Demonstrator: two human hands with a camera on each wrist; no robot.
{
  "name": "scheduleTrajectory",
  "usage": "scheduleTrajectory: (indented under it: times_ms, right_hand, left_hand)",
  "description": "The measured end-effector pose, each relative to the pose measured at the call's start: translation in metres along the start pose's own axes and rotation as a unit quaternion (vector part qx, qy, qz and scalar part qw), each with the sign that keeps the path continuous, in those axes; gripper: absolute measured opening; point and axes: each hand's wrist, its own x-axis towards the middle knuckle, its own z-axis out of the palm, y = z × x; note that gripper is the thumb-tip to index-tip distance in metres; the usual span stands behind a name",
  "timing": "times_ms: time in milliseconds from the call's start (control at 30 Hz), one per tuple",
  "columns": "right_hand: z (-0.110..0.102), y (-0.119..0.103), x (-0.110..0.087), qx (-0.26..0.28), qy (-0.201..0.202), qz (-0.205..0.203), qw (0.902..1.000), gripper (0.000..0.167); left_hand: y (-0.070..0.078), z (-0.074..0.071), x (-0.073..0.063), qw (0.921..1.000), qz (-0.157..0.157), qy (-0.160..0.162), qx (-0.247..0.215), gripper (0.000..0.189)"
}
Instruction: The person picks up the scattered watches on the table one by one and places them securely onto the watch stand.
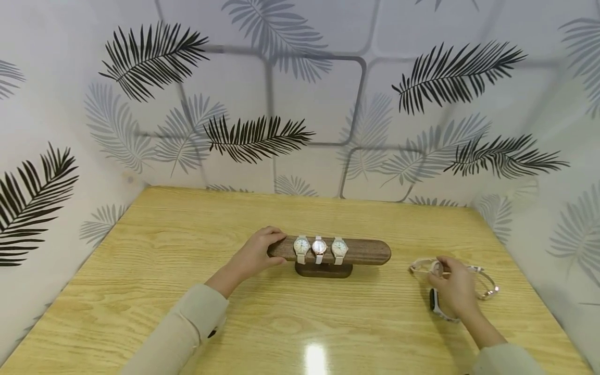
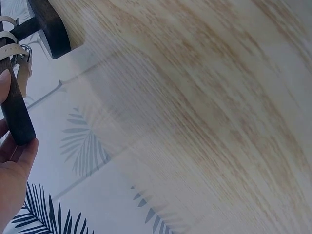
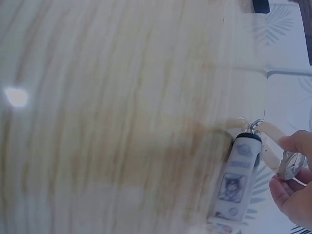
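I see the left hand (image 1: 253, 253) gripping the left end of the watch stand (image 1: 367, 252), with three watches (image 1: 319, 246) on it. Off to the right, the right hand (image 1: 457, 289) pinches a pale-strapped watch (image 1: 437, 269). I have tabletop (image 1: 384, 317) between stand and right hand; the right edge runs near.

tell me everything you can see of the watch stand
The stand looks like dark brown wood with visible grain. A long horizontal bar, its right end rounded, sits on a short post above a smaller, rounded base. It stands upright on the table. The left hand grips the bar's left end. Three pale-strapped watches sit side by side around the bar near its middle, dials showing, while its right part is bare.
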Motion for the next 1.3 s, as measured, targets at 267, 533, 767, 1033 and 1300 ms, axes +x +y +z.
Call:
scheduleTrajectory:
  times_ms: [267, 533, 767, 1033, 1300]
  right_hand:
    - [0.005, -0.017, 0.003, -0.033, 0.004, -0.092, 0.9952, 0.048]
    - [0.005, -0.039, 0.011, -0.031, -0.008, -0.160, 0.9866, 0.046]
    - [0.002, -0.058, 0.020, -0.022, -0.066, -0.195, 0.9783, 0.041]
    - [0.006, -0.068, 0.025, -0.021, -0.090, -0.197, 0.9761, 0.040]
    - [0.008, -0.070, 0.026, -0.003, -0.096, -0.205, 0.9741, 0.039]
  left_hand:
    - [0.000, 0.000, 0.002, 1.0000, 0.001, -0.003, -0.002, 0.055]
    - [-0.001, -0.002, 0.003, 1.0000, 0.001, -0.004, -0.007, 0.056]
    - [0.000, -0.002, 0.004, 1.0000, -0.001, -0.006, -0.004, 0.056]
    - [0.001, 0.001, 0.003, 0.9999, -0.007, -0.008, -0.013, 0.057]
    - [-0.002, 0.002, 0.002, 0.9998, -0.012, -0.006, -0.016, 0.057]
